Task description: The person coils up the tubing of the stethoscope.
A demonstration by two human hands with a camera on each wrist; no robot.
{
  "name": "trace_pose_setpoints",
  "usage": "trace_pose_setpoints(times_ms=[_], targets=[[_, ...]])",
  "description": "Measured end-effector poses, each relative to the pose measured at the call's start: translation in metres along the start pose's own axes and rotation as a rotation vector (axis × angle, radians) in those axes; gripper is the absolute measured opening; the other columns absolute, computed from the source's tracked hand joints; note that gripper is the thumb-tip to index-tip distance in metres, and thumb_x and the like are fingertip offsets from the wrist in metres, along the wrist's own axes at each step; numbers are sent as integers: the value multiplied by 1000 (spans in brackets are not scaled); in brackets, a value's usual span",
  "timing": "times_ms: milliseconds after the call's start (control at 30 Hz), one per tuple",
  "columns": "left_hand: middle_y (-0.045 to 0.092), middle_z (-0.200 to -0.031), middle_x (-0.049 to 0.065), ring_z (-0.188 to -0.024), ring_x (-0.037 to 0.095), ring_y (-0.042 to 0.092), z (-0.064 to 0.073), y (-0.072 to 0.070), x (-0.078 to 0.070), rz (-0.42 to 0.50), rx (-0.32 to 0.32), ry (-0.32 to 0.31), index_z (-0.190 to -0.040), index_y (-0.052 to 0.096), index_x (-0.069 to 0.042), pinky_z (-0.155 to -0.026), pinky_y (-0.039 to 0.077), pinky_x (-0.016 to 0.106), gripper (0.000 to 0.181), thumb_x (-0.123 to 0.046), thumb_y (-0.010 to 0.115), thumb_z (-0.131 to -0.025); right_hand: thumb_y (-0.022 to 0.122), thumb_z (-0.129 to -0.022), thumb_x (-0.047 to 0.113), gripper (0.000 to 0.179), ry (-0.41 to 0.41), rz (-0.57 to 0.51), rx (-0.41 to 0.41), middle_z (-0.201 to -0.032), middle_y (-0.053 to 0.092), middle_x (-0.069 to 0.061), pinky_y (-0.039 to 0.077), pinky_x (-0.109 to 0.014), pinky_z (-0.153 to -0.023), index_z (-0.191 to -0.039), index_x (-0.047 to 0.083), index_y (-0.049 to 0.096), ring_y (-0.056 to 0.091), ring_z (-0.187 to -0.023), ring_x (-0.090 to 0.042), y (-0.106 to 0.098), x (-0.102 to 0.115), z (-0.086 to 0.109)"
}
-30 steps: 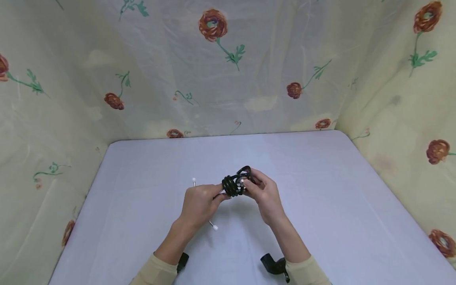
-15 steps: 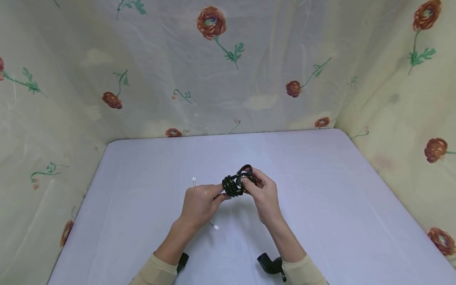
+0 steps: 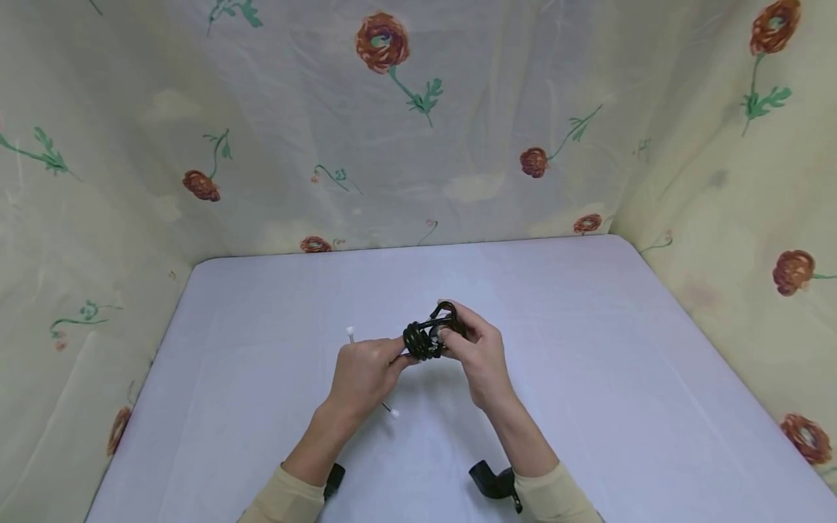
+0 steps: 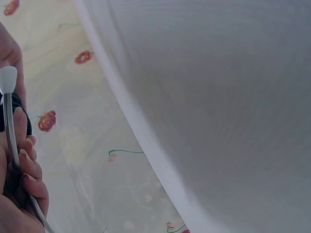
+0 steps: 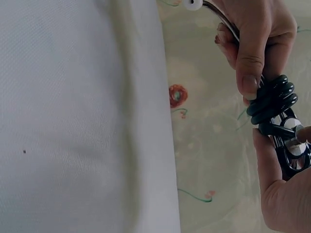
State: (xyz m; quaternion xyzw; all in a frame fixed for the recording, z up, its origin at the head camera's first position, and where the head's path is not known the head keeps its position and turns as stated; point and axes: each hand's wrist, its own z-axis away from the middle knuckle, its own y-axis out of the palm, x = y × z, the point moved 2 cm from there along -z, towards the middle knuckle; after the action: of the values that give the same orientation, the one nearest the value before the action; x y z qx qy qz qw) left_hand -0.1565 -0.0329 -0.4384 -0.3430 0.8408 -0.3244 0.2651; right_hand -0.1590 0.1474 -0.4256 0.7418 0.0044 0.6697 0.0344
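Both hands hold a stethoscope [image 3: 421,343] above the middle of the white table. Its black tubing is wound in several tight turns. My left hand [image 3: 365,372] grips the metal ear tubes at the left end of the coil. White ear tips [image 3: 350,331] stick out beyond that fist, and one ear tip [image 4: 8,78] shows large in the left wrist view. At the other end, my right hand [image 3: 482,356] pinches the round metal chest piece [image 5: 291,127] and a loop of tubing, thumb on the near side. The right fingers are partly hidden behind the coil.
The white-covered table [image 3: 261,305] reaches back to a hanging flowered curtain [image 3: 275,145], which also closes off both sides. Dark pieces of gear [image 3: 492,481] sit by the wrists, partly hidden by the sleeves [image 3: 552,494].
My hands keep the same hold on the stethoscope. The right thumb and fingers have shifted slightly on the chest piece and loop, and the whole head view has moved a little.
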Motion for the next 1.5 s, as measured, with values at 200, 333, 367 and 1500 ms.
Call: trace_pose_setpoints(times_ms=[200,333,367,1500], targets=[[72,-65,-8,-50,1,55,0,1,-1,13,7,-2,-81,73,-19,-46,40,22,18,-32,83,-74,60,-89,-3,42,-17,1,-45,-112,63,-15,57,-24,-64,-130,5,64,61,-87,-13,2,1,-1],[71,-63,-8,-49,1,53,0,1,-1,20,8,-6,-81,73,-19,-45,38,20,19,-33,83,-73,60,-87,-3,41,-24,-4,-67,-109,64,-14,55,-23,-60,-128,4,65,60,-83,-11,4,1,-2],[70,-63,-8,-48,0,51,0,2,-1,24,9,-6,-81,73,-19,-45,36,20,19,-33,83,-73,60,-87,-3,41,-24,-4,-72,-109,64,-13,55,-23,-60,-127,5,66,60,-83,-11,4,0,-2],[63,-56,-9,-48,0,41,-3,5,4,43,40,-21,-77,70,-20,-45,29,20,20,-32,84,-71,58,-85,-3,36,137,-94,-76,-94,55,-4,58,-31,-62,-121,-1,62,57,-83,-14,3,-6,-13]])
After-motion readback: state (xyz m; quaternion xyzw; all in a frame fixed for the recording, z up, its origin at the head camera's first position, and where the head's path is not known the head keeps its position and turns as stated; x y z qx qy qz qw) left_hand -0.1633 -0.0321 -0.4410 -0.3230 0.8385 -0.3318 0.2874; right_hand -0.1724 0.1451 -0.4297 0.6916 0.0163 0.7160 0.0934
